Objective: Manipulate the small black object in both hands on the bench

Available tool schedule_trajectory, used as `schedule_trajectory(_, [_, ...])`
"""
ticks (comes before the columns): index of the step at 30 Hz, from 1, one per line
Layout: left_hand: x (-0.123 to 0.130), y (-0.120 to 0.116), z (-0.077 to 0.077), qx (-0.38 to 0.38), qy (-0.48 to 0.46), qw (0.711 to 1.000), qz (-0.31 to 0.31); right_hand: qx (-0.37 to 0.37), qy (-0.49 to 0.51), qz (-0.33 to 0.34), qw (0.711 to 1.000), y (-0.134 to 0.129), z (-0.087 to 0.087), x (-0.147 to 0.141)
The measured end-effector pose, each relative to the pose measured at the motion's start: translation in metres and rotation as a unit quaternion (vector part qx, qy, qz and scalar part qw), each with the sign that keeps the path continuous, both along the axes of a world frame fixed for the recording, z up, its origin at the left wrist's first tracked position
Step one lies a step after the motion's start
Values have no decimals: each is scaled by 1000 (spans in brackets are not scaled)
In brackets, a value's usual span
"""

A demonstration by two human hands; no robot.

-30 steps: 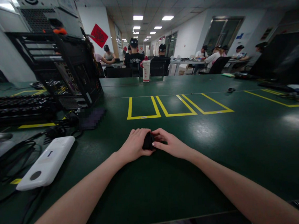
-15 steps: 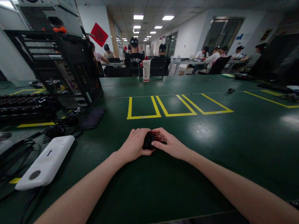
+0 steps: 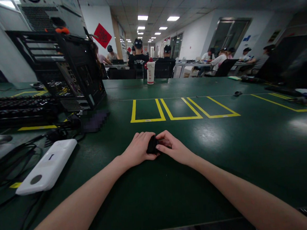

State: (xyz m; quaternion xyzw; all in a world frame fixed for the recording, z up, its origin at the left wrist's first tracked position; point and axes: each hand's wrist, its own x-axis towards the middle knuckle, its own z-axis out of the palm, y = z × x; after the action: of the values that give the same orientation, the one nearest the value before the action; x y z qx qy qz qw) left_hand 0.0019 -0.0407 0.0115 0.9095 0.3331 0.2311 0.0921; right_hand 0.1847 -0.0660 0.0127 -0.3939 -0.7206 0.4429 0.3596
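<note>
A small black object (image 3: 151,145) is between my hands, low over the green table (image 3: 160,196); its kind I cannot make out. My left hand (image 3: 138,147) wraps around it from the left, fingers over the far side and thumb along the near side. From the right, my right hand (image 3: 173,147) grips the object's right end with curled fingers and thumb. The fingers cover much of the object. Beyond the hands, yellow tape outlines (image 3: 148,120) mark the table top.
To the left lie a white power bank-like device (image 3: 47,167) and tangled black cables (image 3: 16,164). A black open-frame case (image 3: 73,71) stands behind them. A white cup (image 3: 150,72) stands at the far edge, and a small black ring-like item (image 3: 237,93) lies right. Several people sit at tables beyond.
Both hands stay in nearly the same place around the black object. The view has shifted very slightly.
</note>
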Motion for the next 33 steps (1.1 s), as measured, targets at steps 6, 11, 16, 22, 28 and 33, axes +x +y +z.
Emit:
schedule_trajectory(6, [0, 1, 0, -1, -1, 1000, -1, -20, -7, 23, 1000, -1, 2, 3])
schedule_trajectory(11, [1, 2, -3, 20, 4, 1000, 6, -8, 22, 32, 999, -2, 0, 3])
schedule_trajectory(16, [1, 2, -3, 18, -1, 1000, 3, -7, 20, 8, 1000, -1, -1, 0])
schedule_trajectory(22, [1, 2, -2, 1, -7, 1000, 2, -33, 0, 1, 999, -2, 2, 0])
schedule_trajectory(28, [0, 1, -2, 0, -8, 1000, 1, -23, 14, 23, 999, -7, 7, 0])
schedule_trajectory(33, [0, 1, 0, -7, -6, 1000, 3, -18, 15, 4, 1000, -2, 0, -2])
